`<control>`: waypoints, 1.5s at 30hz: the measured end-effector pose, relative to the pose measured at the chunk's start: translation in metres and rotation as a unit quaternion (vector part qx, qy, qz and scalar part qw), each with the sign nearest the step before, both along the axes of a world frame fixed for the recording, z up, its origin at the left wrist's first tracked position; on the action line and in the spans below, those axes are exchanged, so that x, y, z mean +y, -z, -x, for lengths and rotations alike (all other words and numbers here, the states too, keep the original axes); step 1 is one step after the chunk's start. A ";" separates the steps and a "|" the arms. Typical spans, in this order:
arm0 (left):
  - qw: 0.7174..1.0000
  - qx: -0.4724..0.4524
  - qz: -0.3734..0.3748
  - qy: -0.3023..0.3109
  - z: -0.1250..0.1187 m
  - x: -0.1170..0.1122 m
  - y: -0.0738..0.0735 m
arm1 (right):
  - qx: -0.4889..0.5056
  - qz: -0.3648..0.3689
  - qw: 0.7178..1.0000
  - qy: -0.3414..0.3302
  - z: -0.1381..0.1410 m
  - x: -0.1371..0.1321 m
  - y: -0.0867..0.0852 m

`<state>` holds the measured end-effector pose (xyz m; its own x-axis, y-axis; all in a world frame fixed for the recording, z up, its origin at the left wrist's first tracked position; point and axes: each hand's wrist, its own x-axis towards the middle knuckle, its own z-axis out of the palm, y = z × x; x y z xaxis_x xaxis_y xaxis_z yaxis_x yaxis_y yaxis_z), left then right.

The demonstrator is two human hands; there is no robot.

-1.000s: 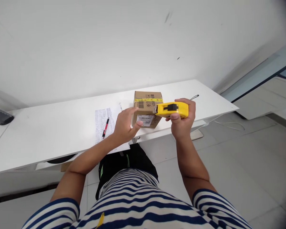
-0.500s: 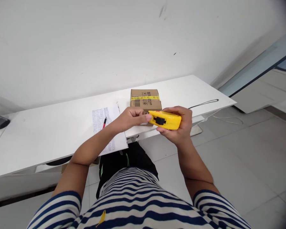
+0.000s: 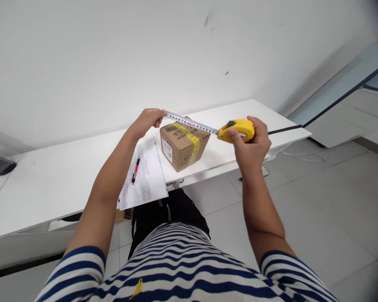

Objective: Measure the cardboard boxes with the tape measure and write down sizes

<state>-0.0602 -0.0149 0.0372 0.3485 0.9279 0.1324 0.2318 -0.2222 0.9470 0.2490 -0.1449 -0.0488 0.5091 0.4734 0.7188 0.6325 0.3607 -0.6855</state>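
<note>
My right hand point(image 3: 254, 140) is wrapped round the yellow case of a tape measure point(image 3: 239, 130), with the thumb on its near side. A stretch of numbered blade point(image 3: 192, 123) runs out of the case to the left. My left hand point(image 3: 149, 119) pinches the blade's free end. Under the blade sits a brown cardboard box point(image 3: 179, 144) with yellow tape round it and a white label on its left face. The blade passes in front of the box's top; whether it touches the box I cannot tell.
Left of the box, written sheets point(image 3: 146, 176) lie at the white table's point(image 3: 66, 167) front edge, with a red and black pen point(image 3: 136, 170) on them. A dark object point(image 3: 0, 163) stands at the far left. A dark strap point(image 3: 285, 129) lies at the right.
My hands have moved apart and up, drawing the blade out of the tape measure. More of the box shows now, and it appears turned at an angle.
</note>
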 end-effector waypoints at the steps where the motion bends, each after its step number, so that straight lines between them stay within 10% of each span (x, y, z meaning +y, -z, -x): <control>1: 1.000 0.013 -0.004 0.008 -0.005 0.010 0.001 | -0.023 0.008 1.000 0.014 0.013 -0.012 0.001; 10: 0.992 0.111 0.062 0.017 -0.048 0.055 0.019 | -0.129 0.006 0.989 0.075 0.098 -0.076 0.008; 20: 0.982 0.186 0.013 -0.028 -0.039 0.035 0.024 | -0.209 0.114 0.971 0.038 0.079 -0.039 -0.015; 31: 0.984 0.170 -0.002 -0.045 -0.043 0.034 0.024 | -0.213 0.127 0.968 0.023 0.070 -0.034 0.006; 37: 0.997 -0.031 -0.064 0.021 0.006 -0.052 0.005 | -0.192 -0.056 0.980 0.009 0.087 -0.054 0.038; 41: 0.987 0.028 0.082 0.131 0.042 -0.139 0.043 | -0.168 -0.054 0.974 -0.140 0.139 -0.083 0.069; 45: 0.983 0.064 0.169 0.039 0.072 -0.194 0.094 | -0.157 0.051 0.949 -0.268 0.179 -0.100 0.094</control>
